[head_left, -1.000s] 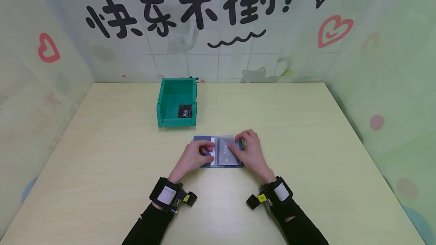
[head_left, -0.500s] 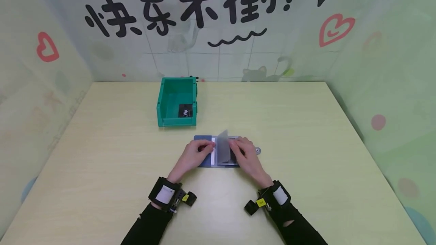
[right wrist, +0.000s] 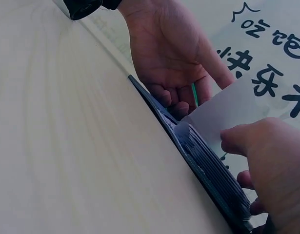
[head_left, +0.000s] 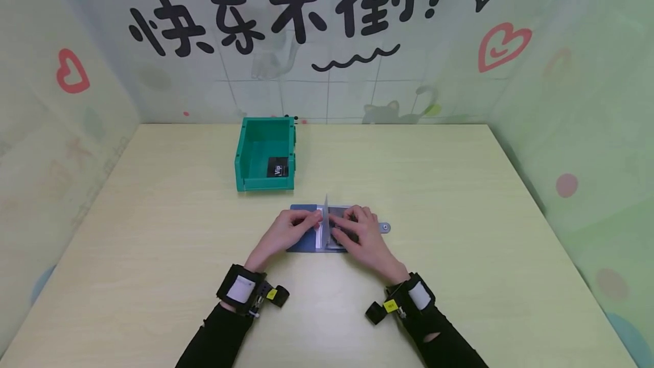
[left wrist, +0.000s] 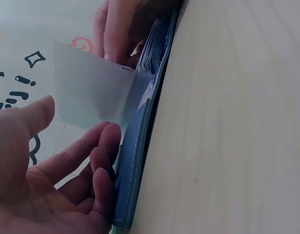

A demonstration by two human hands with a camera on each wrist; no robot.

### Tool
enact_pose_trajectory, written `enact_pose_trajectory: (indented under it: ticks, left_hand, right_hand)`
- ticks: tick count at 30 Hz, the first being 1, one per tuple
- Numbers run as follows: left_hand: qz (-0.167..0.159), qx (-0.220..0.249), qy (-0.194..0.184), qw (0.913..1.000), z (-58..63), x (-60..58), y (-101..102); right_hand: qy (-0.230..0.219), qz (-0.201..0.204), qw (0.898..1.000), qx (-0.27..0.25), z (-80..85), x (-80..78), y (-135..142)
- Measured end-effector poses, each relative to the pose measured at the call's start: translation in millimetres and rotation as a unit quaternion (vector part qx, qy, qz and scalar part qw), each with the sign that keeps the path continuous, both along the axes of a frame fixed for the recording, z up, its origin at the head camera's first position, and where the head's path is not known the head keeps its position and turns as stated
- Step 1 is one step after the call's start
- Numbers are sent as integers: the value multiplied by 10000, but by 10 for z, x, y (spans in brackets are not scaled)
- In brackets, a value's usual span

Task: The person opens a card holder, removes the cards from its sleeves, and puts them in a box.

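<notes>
Blue card holder (head_left: 304,243), spread open on the pale surface (head_left: 153,254) near the middle, was what I was working at. One clear leaf (left wrist: 91,92) stood upright from it, between my two hands. I judged the step to be turning that leaf from right to left; the next move called for laying it flat without creasing it. My right hand (head_left: 364,240) was partly open, a finger reaching against the leaf, pinching nothing that I could make out. My left hand (head_left: 286,233) was loosely open, thumb well apart from the fingers, fingertips at the holder's left cover, gripping nothing. On the far side, left of centre, a black card (head_left: 277,167) reading "Vip" sideways lay in a green bin (head_left: 265,184). Dark characters (head_left: 297,24) on the far backdrop (head_left: 179,92) read "快乐不倒!"; the right wrist view also caught "吃饱" (right wrist: 254,28).
</notes>
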State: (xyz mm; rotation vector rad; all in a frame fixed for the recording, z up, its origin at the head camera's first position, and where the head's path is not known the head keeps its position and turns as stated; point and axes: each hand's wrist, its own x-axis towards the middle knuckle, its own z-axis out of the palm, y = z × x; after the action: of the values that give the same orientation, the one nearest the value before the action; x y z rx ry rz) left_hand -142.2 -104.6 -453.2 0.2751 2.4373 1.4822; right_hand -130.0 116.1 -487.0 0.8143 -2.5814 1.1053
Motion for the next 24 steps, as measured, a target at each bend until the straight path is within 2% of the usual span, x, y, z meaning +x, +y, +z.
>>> enact_pose_trajectory:
  ticks: [4, 10, 14, 18, 24]
  left_hand:
    - [38, 42, -27, 10000, 14, 5, 5]
    - [324, 3, -129, 9994, 54, 24, -20]
    - [451, 42, -40, 9990, 48, 29, -45]
    - [557, 11, 236, 9982, 17, 31, -67]
    - [756, -333, 386, 9958, 9, 43, -109]
  right_hand:
    - [126, 5, 9991, 412, -11, 7, -11]
    - [372, 10, 9961, 795, -14, 23, -36]
    - [90, -56, 9979, 639, 0, 31, -31]
    - [-310, -369, 9978, 444, 12, 21, 16]
    - [-281, -770, 9951, 550, 3, -23, 168]
